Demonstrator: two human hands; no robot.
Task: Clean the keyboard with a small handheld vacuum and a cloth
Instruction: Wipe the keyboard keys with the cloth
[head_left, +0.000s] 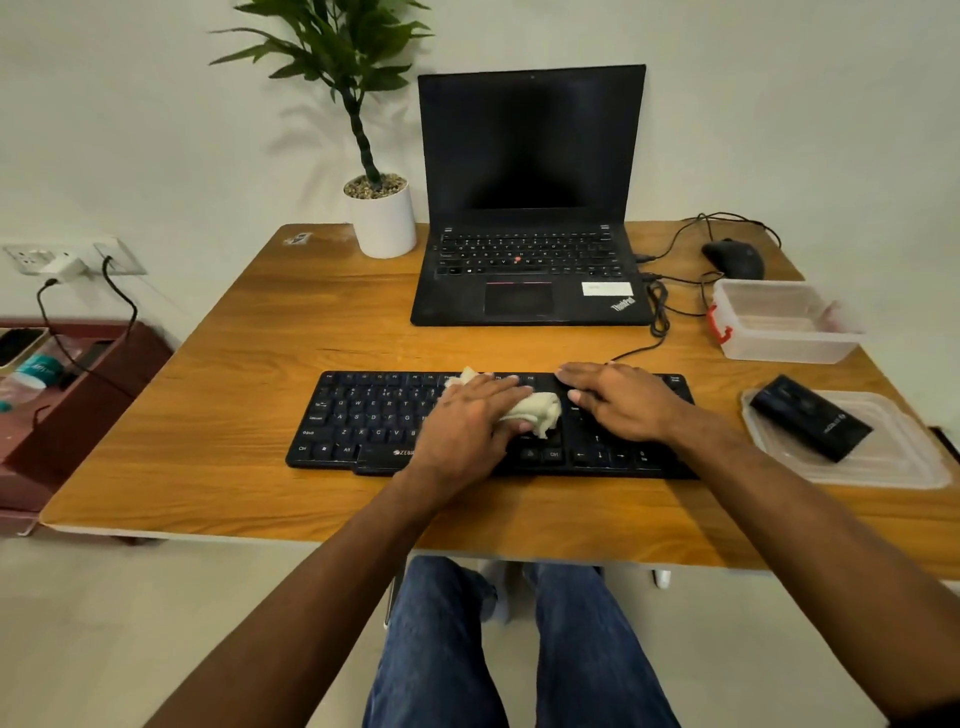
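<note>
A black keyboard (363, 415) lies across the near middle of the wooden table (249, 332), its long side parallel to the table's front edge. The left hand (467, 421) lies palm down on the keyboard's centre with a crumpled pale cloth (540, 410) under it; its grip is closed on the cloth, the thumb tucked against the bunched fabric at the hand's 3 o'clock side, and a bit of cloth pokes out beyond the fingertips at 12 o'clock. The right hand (618, 400) rests flat on the right part of the keyboard, its grip apart, fingers straight and pressing on the keys, holding nothing. At 3 o'clock from the keyboard a small black handheld vacuum (810, 418) lies on a clear plastic lid (893, 462). At 1 o'clock stands a clear plastic box (779, 332) with a red clasp, and beyond it a black mouse (735, 257) with its cable. At 12 o'clock an open black laptop (530, 208) shows a dark screen, and a plant in a white pot (382, 218) stands at 11 o'clock. Far off at 9 o'clock, wall sockets (67, 257) hold a charger above a dark red shelf (78, 395).
</note>
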